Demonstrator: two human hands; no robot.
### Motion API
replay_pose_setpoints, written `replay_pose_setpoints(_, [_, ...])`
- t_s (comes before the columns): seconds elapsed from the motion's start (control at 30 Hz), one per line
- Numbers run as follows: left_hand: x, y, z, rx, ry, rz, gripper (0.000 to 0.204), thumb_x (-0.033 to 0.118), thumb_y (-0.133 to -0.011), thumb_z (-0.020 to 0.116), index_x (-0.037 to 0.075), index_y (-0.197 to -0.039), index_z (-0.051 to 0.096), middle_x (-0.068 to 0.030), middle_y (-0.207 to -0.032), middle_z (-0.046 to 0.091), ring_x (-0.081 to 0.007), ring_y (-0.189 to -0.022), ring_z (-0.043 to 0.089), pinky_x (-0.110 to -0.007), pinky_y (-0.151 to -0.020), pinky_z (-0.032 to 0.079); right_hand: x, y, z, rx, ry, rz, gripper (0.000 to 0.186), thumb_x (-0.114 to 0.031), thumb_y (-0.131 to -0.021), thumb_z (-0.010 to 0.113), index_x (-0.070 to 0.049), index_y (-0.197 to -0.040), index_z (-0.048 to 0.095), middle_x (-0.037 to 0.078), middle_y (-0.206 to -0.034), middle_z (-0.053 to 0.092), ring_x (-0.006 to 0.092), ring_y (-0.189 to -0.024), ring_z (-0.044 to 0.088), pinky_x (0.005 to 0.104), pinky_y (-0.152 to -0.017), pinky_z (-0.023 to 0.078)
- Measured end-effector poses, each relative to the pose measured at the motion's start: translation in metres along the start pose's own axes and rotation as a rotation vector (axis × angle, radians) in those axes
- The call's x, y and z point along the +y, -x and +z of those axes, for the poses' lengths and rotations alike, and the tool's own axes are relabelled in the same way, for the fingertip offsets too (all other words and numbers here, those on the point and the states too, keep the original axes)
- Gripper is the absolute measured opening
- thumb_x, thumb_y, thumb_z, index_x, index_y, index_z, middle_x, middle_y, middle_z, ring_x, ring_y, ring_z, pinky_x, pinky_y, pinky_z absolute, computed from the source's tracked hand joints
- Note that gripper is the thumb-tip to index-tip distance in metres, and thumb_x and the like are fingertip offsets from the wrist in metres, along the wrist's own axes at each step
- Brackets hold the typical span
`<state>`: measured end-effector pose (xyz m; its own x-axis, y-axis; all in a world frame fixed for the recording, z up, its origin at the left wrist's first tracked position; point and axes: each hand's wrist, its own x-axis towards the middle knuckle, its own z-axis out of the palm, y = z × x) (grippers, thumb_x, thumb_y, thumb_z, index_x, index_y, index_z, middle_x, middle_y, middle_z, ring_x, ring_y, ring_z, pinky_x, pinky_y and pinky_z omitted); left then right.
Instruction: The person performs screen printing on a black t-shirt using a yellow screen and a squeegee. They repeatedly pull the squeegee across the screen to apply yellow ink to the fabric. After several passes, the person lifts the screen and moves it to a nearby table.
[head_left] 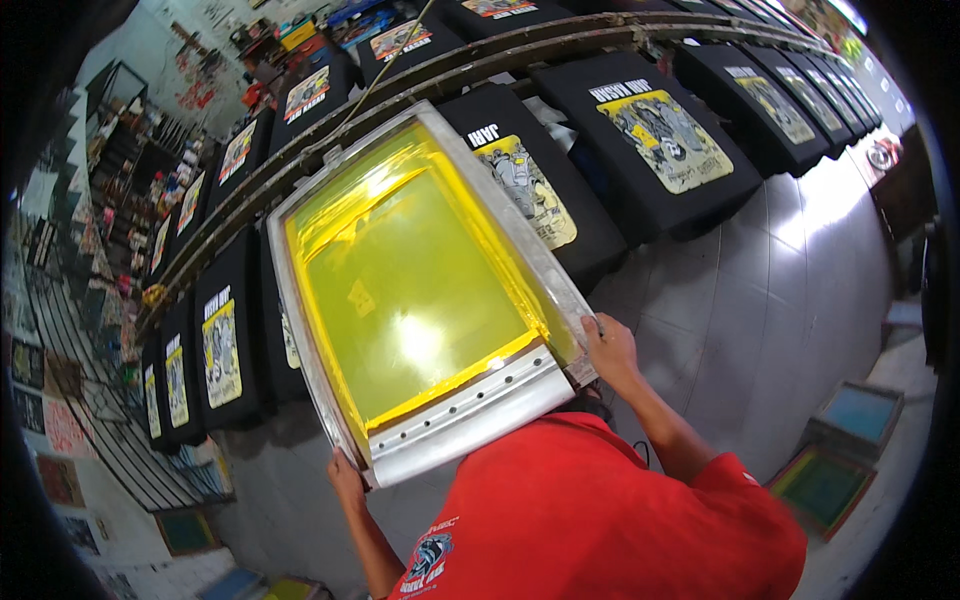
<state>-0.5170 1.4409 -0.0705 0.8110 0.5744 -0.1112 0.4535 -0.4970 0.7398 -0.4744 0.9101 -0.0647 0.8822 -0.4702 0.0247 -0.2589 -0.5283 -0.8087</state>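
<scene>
A large screen printing frame (pixel 285 300) with yellow-green mesh spans the middle of the view, its far end over the rail. Yellow tape borders the mesh, and a glare spot shines on it. Across the near end lies a silver metal bar with a row of dark screws, which looks like a squeegee (pixel 470 420). My left hand (pixel 347 480) is closed around the frame's near left corner, its fingers partly hidden beneath. At the near right side, my right hand (pixel 611 350) grips the frame's edge with the thumb on top. Whatever lies under the frame is mostly covered.
Black T-shirts (pixel 650 130) with yellow prints lie on boards in two long rows, along a metal rail (pixel 480 72). Other screens (pixel 858 412) lean at the lower right. Cluttered shelves (pixel 150 160) stand at the far left. Grey tiled floor (pixel 740 270) extends to the right.
</scene>
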Motion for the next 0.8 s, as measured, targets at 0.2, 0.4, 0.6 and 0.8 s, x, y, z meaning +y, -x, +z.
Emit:
replay_pose_setpoints(0.2, [-0.068,-0.063,-0.081,-0.007,0.059,-0.017,0.056,0.041,-0.104,0.040,-0.010,-0.094,0.062,-0.0080,-0.079,0.060,-0.0156,-0.072,0.050,-0.035,-0.067,0.044,-0.073,0.056,0.077,-0.042,-0.011,0.017,0.041,-0.038,-0.095,0.054,0.000,-0.084,0.061,0.028,-0.080,0.062,0.0486,-0.079,0.060,0.0533,-0.067,0.046])
replay_pose_setpoints(0.4, [-0.094,-0.096,-0.128,-0.011,0.099,-0.018,0.055,0.041,-0.103,0.041,-0.009,-0.096,0.064,-0.0079,-0.081,0.062,-0.0160,-0.073,0.051,-0.034,-0.069,0.044,-0.111,0.087,0.136,-0.078,-0.041,0.007,0.041,-0.037,-0.095,0.054,0.001,-0.084,0.061,0.029,-0.081,0.062,0.0485,-0.080,0.061,0.0541,-0.069,0.046])
replay_pose_setpoints(0.6, [-0.098,-0.143,-0.136,0.002,-0.021,-0.032,0.055,0.041,-0.103,0.042,-0.009,-0.090,0.061,-0.0091,-0.076,0.060,-0.0177,-0.070,0.049,-0.037,-0.065,0.043,-0.129,0.089,0.168,-0.050,-0.029,0.052,0.039,-0.036,-0.095,0.055,0.001,-0.087,0.063,0.028,-0.081,0.063,0.0480,-0.079,0.061,0.0537,-0.068,0.046])
replay_pose_setpoints(0.8, [-0.073,-0.173,-0.128,0.021,-0.139,0.064,0.055,0.039,-0.102,0.042,-0.009,-0.079,0.055,-0.0123,-0.062,0.051,-0.0198,-0.061,0.044,-0.042,-0.059,0.038,-0.131,0.074,0.181,-0.035,-0.019,0.045,0.039,-0.036,-0.095,0.054,0.000,-0.089,0.064,0.028,-0.081,0.063,0.0472,-0.080,0.062,0.0520,-0.067,0.047])
